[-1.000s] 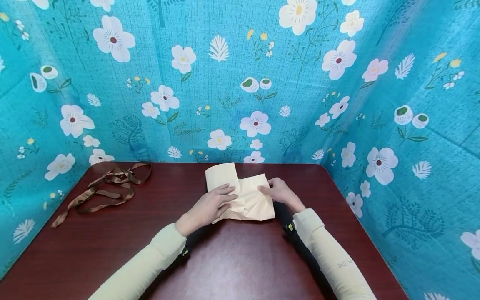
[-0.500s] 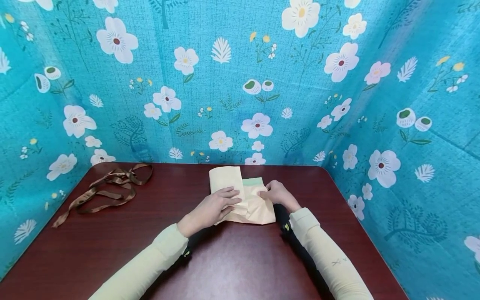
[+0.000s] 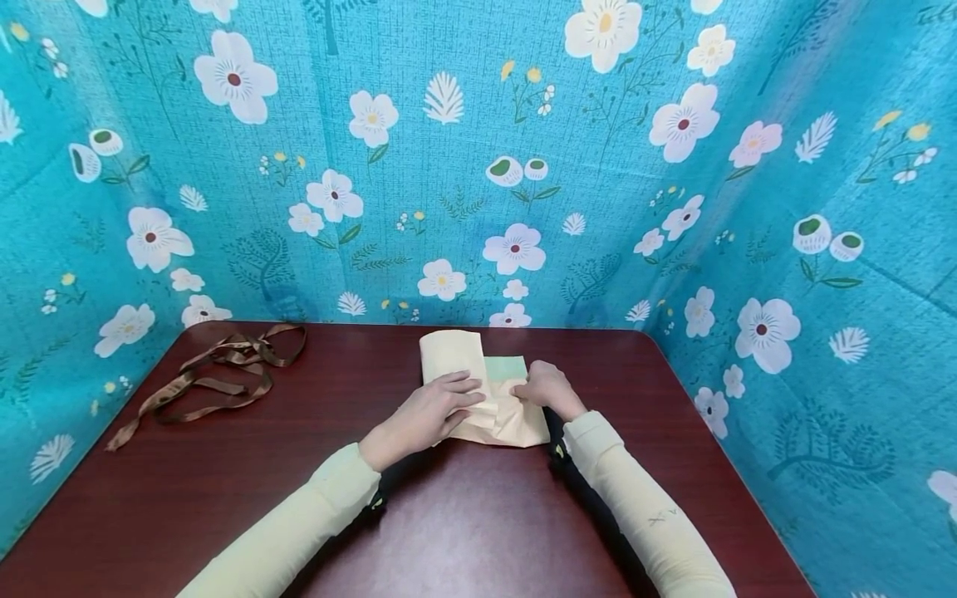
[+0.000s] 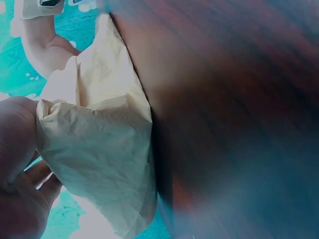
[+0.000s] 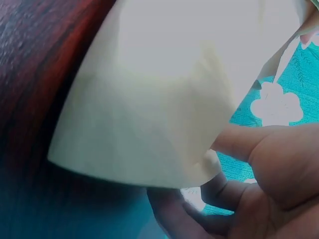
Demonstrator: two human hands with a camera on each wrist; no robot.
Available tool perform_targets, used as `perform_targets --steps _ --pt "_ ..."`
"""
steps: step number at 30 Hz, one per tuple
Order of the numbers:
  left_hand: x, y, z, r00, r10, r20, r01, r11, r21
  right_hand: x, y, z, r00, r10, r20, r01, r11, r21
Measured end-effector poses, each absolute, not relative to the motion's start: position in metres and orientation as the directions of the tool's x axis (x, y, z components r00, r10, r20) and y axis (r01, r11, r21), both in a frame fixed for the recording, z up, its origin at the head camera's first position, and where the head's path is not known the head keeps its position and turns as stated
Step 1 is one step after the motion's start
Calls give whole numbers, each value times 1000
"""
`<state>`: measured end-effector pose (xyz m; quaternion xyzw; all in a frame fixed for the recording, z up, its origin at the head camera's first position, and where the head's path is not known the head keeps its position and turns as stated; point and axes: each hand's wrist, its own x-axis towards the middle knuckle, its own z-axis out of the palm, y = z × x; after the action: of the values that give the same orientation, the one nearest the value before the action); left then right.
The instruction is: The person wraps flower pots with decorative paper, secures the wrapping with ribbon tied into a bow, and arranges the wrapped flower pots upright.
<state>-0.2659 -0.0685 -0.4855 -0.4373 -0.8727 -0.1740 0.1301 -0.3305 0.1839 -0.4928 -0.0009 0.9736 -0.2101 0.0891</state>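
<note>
Creased cream paper stands folded near the table's far edge, its left flap higher than the right part. A pale green strip shows behind the lowered right part; what it belongs to is hidden. My left hand rests on the left flap with fairly straight fingers. At the right edge, my right hand pinches the paper between thumb and fingers. The right wrist view shows the thumb and fingers on either side of the paper's edge. The left wrist view shows a bulky, crinkled fold of paper.
A tangled brown ribbon lies at the table's back left. The dark red-brown table ends close behind the paper. Blue flowered cloth hangs behind the table and along both sides.
The right part of the paper has come down toward me, and the pale green strip has come into view behind it. My right hand has shifted slightly left; my left hand stays on the flap.
</note>
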Motion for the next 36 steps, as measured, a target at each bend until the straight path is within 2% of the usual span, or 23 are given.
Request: perform_targets --steps 10,18,22,30,36 --pt "-266 -64 -483 -571 725 385 817 547 180 -330 185 -495 -976 -22 -217 84 881 -465" --pt "-267 -64 -483 -560 717 416 824 533 189 -326 191 -489 -964 6 -266 133 878 -461" --pt "-267 -63 -483 -558 714 423 825 530 195 -328 198 -490 -950 -27 -311 148 839 -523" --pt "-267 -64 -484 -578 700 419 812 544 210 -325 214 -487 -940 -159 -301 115 684 -721" --pt "-266 -65 -485 -595 695 402 801 556 223 -327 217 -491 -942 -166 -290 124 632 -765"
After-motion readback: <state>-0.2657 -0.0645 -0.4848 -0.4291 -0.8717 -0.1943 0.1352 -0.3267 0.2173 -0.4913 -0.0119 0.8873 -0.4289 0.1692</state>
